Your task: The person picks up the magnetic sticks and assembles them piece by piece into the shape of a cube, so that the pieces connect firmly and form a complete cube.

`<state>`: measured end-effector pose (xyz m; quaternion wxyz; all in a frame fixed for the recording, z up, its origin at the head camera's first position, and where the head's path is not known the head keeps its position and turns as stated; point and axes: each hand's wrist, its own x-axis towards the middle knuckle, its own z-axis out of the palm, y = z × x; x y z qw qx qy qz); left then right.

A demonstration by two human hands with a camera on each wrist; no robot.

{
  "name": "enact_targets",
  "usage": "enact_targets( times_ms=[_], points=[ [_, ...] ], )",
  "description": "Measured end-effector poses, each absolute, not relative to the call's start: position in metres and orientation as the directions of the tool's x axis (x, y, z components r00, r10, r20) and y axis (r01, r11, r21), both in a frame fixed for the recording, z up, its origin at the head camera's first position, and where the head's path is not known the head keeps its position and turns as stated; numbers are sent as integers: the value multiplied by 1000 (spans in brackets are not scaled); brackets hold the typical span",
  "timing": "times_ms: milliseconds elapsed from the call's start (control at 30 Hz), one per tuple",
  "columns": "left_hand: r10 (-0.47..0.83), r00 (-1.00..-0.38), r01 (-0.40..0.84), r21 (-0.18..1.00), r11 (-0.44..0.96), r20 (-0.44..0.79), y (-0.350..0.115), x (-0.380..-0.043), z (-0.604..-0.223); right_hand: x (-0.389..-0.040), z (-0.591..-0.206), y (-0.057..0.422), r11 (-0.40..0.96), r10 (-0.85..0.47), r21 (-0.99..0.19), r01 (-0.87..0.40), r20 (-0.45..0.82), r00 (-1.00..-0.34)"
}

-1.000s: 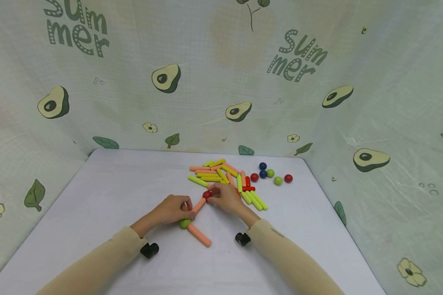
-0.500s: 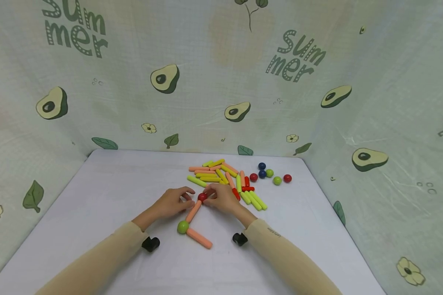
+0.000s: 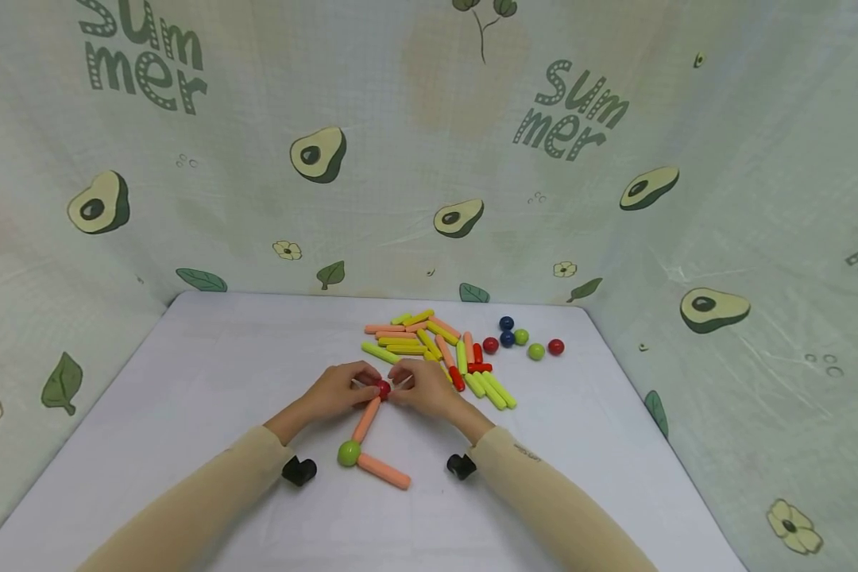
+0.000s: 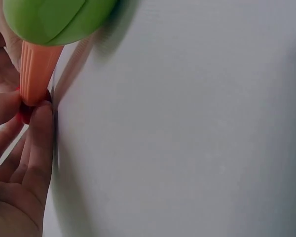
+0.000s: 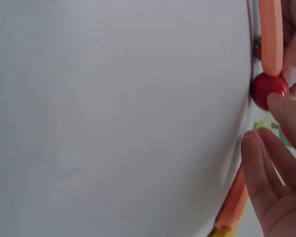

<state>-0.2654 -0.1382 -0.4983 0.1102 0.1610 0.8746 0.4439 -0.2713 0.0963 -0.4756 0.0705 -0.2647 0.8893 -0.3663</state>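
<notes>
A red ball (image 3: 384, 388) sits at the far end of an orange stick (image 3: 367, 421). My left hand (image 3: 338, 391) pinches this ball between thumb and fingers. From the other side, my right hand (image 3: 427, 388) meets it with the thumb (image 5: 282, 106), while its other fingers stand apart from the ball in the right wrist view. The stick's near end joins a green ball (image 3: 349, 453), large at the top of the left wrist view. From that green ball a second orange stick (image 3: 384, 470) runs to the right along the table.
Behind my right hand lies a loose pile of yellow, orange, lime and red sticks, including a lime stick (image 3: 380, 352). Several loose balls, such as a dark blue ball (image 3: 506, 323), rest at the back right. Patterned cloth (image 3: 386, 159) surrounds the white table (image 3: 243, 342).
The red ball and joined sticks have shifted slightly left and nearer. My left hand left the stick and moved to the ball. The right hand's fingers have opened around the ball.
</notes>
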Motion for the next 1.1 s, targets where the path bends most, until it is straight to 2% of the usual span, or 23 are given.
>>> enact_targets(
  times_ms=[167, 300, 467, 667, 867, 1100],
  points=[
    [336, -940, 152, 800, 580, -65, -143, -263, -500, -272, -469, 110, 668, -432, -632, -393, 102, -896],
    [263, -962, 103, 799, 592, -70, -147, -259, -500, -276, -468, 119, 728, -393, -542, -420, 173, -903],
    [206, -975, 51, 823, 566, -81, -150, -256, -502, -281, -469, 123, 774, -430, -431, -463, 179, -885],
    [211, -972, 26, 837, 547, -108, -154, -256, -505, -290, -468, 115, 776, -511, -333, -535, 165, -844],
    [227, -966, 27, 828, 560, -123, -158, -255, -502, -302, -467, 103, 775, -547, -324, -542, 84, -833],
    [243, -963, 46, 813, 581, -119, -158, -259, -503, -308, -466, 101, 777, -572, -290, -559, 45, -819]
  ],
)
